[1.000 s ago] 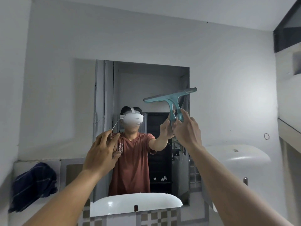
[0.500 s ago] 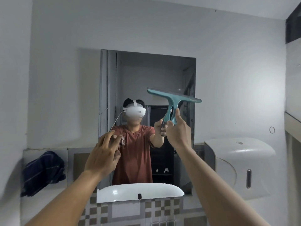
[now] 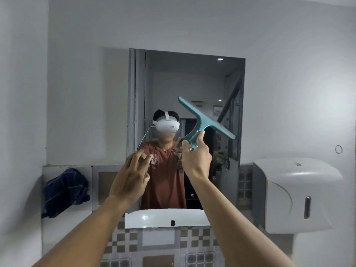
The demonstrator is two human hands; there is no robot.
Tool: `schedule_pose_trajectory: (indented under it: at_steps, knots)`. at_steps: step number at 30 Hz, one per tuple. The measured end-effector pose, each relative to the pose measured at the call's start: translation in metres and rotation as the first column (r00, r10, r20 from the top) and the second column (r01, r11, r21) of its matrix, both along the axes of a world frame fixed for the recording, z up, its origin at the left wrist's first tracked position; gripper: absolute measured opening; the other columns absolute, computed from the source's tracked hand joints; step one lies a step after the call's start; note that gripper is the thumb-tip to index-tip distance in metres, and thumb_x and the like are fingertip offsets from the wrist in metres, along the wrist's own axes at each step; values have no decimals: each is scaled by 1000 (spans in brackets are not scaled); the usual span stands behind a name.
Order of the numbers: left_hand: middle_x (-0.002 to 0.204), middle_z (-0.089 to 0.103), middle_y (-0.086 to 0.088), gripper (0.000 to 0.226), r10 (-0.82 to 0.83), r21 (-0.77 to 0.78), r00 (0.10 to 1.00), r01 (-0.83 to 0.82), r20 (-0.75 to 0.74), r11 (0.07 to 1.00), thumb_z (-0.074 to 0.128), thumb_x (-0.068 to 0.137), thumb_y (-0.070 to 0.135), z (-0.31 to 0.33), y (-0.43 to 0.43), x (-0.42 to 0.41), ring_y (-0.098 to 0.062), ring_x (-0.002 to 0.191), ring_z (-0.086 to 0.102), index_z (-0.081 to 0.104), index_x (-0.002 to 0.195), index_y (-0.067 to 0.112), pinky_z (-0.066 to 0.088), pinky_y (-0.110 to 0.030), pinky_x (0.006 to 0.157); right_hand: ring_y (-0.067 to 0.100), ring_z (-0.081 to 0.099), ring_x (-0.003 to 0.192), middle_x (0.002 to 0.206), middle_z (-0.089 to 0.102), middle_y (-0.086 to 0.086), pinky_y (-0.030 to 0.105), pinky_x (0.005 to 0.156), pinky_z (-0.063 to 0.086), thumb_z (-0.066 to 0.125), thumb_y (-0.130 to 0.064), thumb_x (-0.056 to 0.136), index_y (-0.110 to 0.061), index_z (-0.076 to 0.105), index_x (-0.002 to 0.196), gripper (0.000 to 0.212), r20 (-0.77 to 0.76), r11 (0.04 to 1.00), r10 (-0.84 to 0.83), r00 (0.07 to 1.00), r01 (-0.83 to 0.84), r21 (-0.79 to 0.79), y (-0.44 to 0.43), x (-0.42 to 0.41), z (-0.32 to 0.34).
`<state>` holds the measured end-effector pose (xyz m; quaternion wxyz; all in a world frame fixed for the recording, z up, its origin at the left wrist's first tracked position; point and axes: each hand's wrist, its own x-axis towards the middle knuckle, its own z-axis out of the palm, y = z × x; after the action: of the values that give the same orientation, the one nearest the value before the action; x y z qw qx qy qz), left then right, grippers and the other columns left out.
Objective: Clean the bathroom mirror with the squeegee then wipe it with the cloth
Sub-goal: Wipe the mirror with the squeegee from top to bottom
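Left of the mirror [image 3: 192, 78], the dark blue cloth [image 3: 65, 191] lies bunched on the ledge, untouched, so the wiping is yet to come. The left hand [image 3: 131, 176] hovers before the mirror's lower left part, fingers spread and loose, holding nothing. Over the mirror's right half, the teal squeegee [image 3: 204, 120] now slants steeply, left end high, where a second ago its blade sat near level; I judge a stroke is being set up. The right hand [image 3: 196, 160] grips its handle. Whether the blade touches the glass I cannot tell.
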<state>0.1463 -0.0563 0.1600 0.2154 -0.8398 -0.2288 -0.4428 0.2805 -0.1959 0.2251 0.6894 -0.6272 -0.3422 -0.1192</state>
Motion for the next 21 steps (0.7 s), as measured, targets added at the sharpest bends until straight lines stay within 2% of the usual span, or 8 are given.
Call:
schedule_pose_trajectory:
  at_steps: [3, 6, 9, 11, 13, 15, 17, 21]
  knots:
    - [138, 49, -18, 78, -4, 17, 1000, 4, 7, 1000, 89, 69, 21, 0, 0, -2, -35, 123, 52, 55, 138, 8, 58, -38, 87, 18, 65, 109, 113, 69, -7, 44, 101, 51, 56, -46, 96, -33, 21, 157, 72, -47, 999, -19, 999, 20, 34, 19, -12, -5]
    - [141, 47, -17, 79, -15, 14, 1000, 15, 13, 1000, 87, 71, 23, -4, 4, -4, -34, 126, 51, 52, 141, 9, 56, -38, 93, 9, 68, 92, 98, 70, -11, 33, 96, 54, 64, -37, 96, -32, 31, 155, 68, -114, 991, 59, 992, -45, 122, 28, -28, -8]
    - [142, 45, -16, 80, -24, 17, 999, 23, 28, 1000, 87, 72, 26, -9, 7, -9, -31, 127, 47, 52, 141, 9, 54, -36, 94, 13, 66, 103, 88, 59, -21, 34, 104, 50, 64, -28, 98, -21, 30, 157, 69, -105, 979, 154, 982, -137, 149, 32, -42, -11]
    - [139, 45, -15, 81, -22, 45, 999, 20, 40, 999, 89, 68, 26, -12, 8, -13, -27, 126, 44, 54, 138, 7, 53, -33, 93, 17, 63, 110, 92, 58, -21, 38, 106, 48, 64, -30, 98, -19, 30, 157, 69, -100, 979, 154, 983, -138, 151, 37, -46, -12]
    - [137, 42, -13, 83, -17, 66, 999, 14, 41, 998, 92, 64, 26, -15, 10, -14, -26, 124, 41, 56, 136, 6, 56, -33, 88, 19, 60, 119, 112, 65, -11, 40, 108, 46, 63, -35, 97, -23, 28, 158, 71, -81, 984, 142, 987, -131, 123, 45, -48, -15]
    - [139, 40, -13, 85, -25, 54, 999, 23, 39, 998, 92, 63, 25, -19, 12, -12, -27, 126, 43, 55, 138, 7, 58, -35, 85, 14, 63, 115, 125, 65, -2, 32, 101, 51, 63, -38, 97, -31, 22, 159, 75, -27, 988, 131, 991, -129, 84, 50, -50, -21]
    - [141, 37, -12, 89, -27, 30, 999, 26, 35, 999, 92, 64, 26, -21, 12, -11, -30, 128, 47, 51, 141, 8, 59, -35, 85, 8, 68, 94, 115, 68, -3, 19, 84, 54, 64, -34, 97, -32, 22, 158, 74, 11, 985, 165, 986, -165, 52, 52, -56, -27]
    - [141, 37, -12, 92, -27, 32, 999, 26, 32, 999, 92, 64, 27, -21, 12, -12, -30, 128, 49, 49, 143, 8, 59, -34, 86, 11, 68, 98, 115, 72, -2, 33, 93, 57, 64, -34, 97, -31, 22, 158, 74, 30, 983, 175, 984, -177, 45, 57, -61, -32]
